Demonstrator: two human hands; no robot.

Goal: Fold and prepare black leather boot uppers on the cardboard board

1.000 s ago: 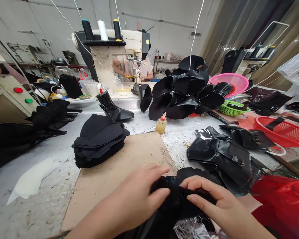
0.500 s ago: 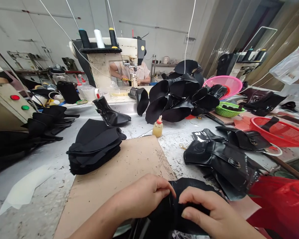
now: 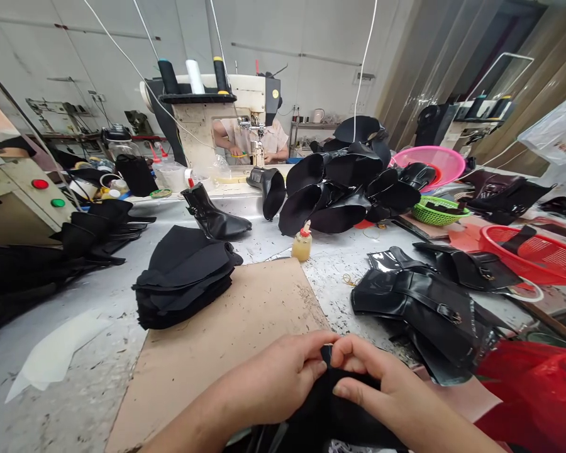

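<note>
At the near edge of the table, my left hand (image 3: 280, 377) is closed, its thumb and fingers pinching the upper edge of a black boot upper (image 3: 325, 415). Close beside it, my right hand (image 3: 382, 380) curls its fingers over the same edge, with the thumb bent below. Much of the boot upper is hidden under my hands and below the frame. A tan board (image 3: 245, 302) lies just beyond it. On that board's far left part rests a stack of black lining pieces (image 3: 183, 277).
A glue bottle (image 3: 302, 244) stands beyond the board. Flat black boot uppers (image 3: 419, 302) lie to the right, near a red plastic bag (image 3: 538, 384) and a red basket (image 3: 542, 255). A finished-looking boot (image 3: 217, 214) and a sewing machine (image 3: 193, 119) are farther back.
My right hand has moved left, up against my left hand, and its fingers have closed onto the edge of the boot upper. The camera view has shifted slightly.
</note>
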